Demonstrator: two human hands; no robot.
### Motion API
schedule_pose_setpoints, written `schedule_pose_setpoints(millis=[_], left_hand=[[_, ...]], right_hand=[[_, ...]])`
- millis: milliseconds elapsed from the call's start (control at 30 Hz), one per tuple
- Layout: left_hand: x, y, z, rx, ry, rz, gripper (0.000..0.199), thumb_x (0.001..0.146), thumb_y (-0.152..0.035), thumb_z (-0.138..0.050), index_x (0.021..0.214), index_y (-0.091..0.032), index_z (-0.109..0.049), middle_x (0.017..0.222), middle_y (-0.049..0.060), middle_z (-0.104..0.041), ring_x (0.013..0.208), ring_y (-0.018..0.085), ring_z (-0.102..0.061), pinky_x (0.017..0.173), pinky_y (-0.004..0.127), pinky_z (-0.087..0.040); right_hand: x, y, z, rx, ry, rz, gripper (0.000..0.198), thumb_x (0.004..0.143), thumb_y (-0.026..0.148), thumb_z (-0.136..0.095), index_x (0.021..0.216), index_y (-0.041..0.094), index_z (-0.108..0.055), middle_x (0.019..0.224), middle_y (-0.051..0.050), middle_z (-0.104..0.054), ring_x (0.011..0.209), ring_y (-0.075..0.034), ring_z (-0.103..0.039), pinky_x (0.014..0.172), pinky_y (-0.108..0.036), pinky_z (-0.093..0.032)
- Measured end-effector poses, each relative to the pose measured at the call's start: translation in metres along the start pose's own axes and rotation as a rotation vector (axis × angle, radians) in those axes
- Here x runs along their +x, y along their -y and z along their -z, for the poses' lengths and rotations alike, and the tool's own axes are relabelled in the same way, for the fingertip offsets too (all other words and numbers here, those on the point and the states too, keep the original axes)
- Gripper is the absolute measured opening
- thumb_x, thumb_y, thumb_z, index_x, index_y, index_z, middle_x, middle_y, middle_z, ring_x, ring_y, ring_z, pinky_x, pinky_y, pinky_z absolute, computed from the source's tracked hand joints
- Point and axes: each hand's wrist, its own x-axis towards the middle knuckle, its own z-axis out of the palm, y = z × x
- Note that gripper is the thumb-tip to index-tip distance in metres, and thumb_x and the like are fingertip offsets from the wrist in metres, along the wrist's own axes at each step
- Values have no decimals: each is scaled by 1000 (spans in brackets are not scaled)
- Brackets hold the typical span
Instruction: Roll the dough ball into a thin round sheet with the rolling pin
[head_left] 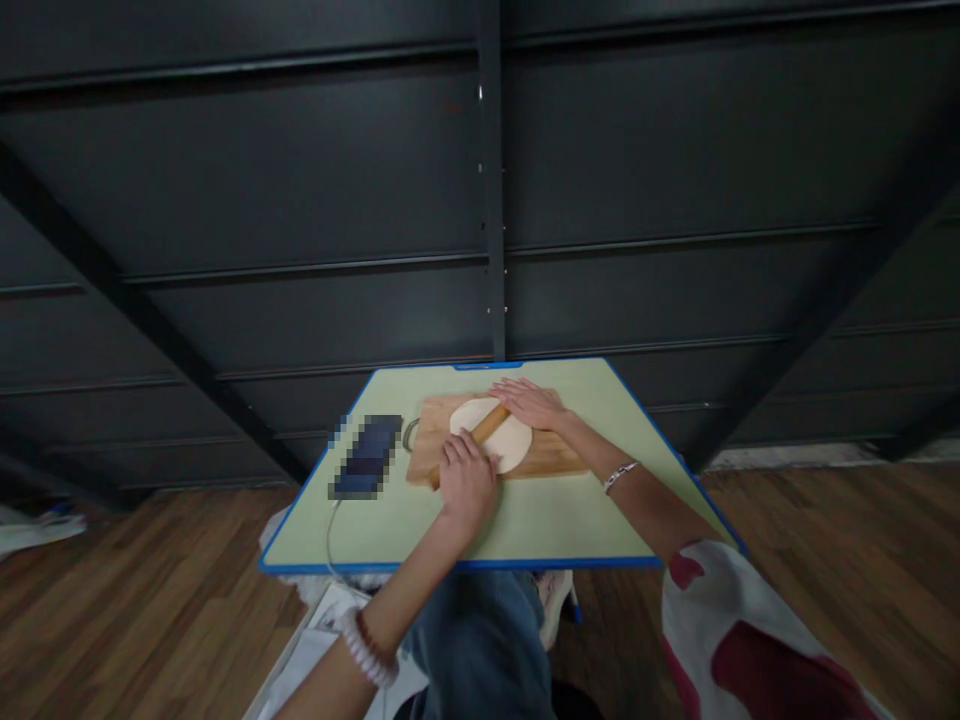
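A wooden rolling pin (pixel 490 424) lies slantwise across a flat, round sheet of pale dough (pixel 513 444). The dough rests on a wooden cutting board (pixel 555 458). My left hand (pixel 466 478) is closed over the near left part of the pin, its fingers bent across the wood and its thumb beside the dough. Over the pin's far right end lies my right hand (pixel 531 404), palm down with fingers stretched out flat. That end of the pin is hidden under the hand.
The board sits on a small pale green table (pixel 585 520) with a blue edge. A pixelated dark device (pixel 369 458), with a white cable (pixel 330 530), lies left of the board's metal handle (pixel 409 434). A dark panelled wall (pixel 322 180) stands behind the table.
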Motion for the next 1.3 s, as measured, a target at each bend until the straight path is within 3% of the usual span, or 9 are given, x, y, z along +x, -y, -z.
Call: schedule_pose_setpoints(millis=[267,433,567,733,900,1000,1100,1167,1300], left_hand=[[-20,-9,7,81,-5,-77,45,86,-6,-36,128,7,-43,93,23,-61,86,26,-59,73,37,-45],[-32,-15,8,117,-17,-121,45,86,-6,-37,130,4,-42,105,23,-58,91,24,-58,75,35,-45],[-37,-25,15,110,-19,-135,44,86,-5,-37,128,4,-44,104,22,-58,92,25,-56,74,35,-46],[-36,-24,16,63,-22,-146,42,86,-5,-39,127,0,-46,101,20,-58,92,24,-56,72,34,-47],[-35,-21,15,25,-35,-167,40,86,-5,-39,125,0,-47,97,19,-57,91,25,-55,70,36,-47],[-35,-20,12,55,-64,-196,39,85,-5,-40,124,0,-48,97,18,-57,90,25,-55,70,36,-47],[-36,-19,9,65,-79,-217,37,85,-5,-41,121,-1,-50,96,17,-56,90,24,-54,69,35,-47],[-36,-18,7,56,-82,-229,38,85,-6,-41,122,-2,-50,97,16,-56,89,24,-53,69,35,-47],[-42,-23,7,44,-105,-269,39,86,-6,-40,124,-3,-49,102,17,-54,89,25,-53,68,37,-46]], right_hand=[[-53,-1,13,95,-79,1,49,97,36,-16,135,22,-43,141,-3,-42,133,-18,-30,112,-41,-20],[-74,-6,16,150,-95,4,46,96,34,-20,137,25,-40,143,0,-39,135,-17,-26,113,-44,-17],[-83,-7,23,145,-96,7,44,96,34,-24,136,26,-41,141,0,-42,133,-17,-32,112,-43,-22],[-77,2,36,26,-79,-9,45,98,33,-20,130,20,-49,132,-6,-53,124,-18,-44,107,-38,-30],[-42,28,35,-104,32,-261,52,97,40,-17,119,17,-58,114,-14,-63,108,-24,-57,94,-38,-40],[-19,47,23,-96,60,-434,61,94,53,-21,112,12,-63,114,-18,-63,115,-27,-52,99,-42,-34],[-8,58,12,-40,63,-541,61,92,53,-26,117,8,-60,131,-19,-51,129,-31,-35,107,-50,-18],[-10,58,8,15,74,-546,53,92,43,-31,127,8,-51,141,-16,-40,135,-27,-25,109,-50,-9],[-31,50,8,70,38,-480,53,90,32,-32,139,12,-35,148,-11,-29,138,-23,-17,111,-48,-7]])
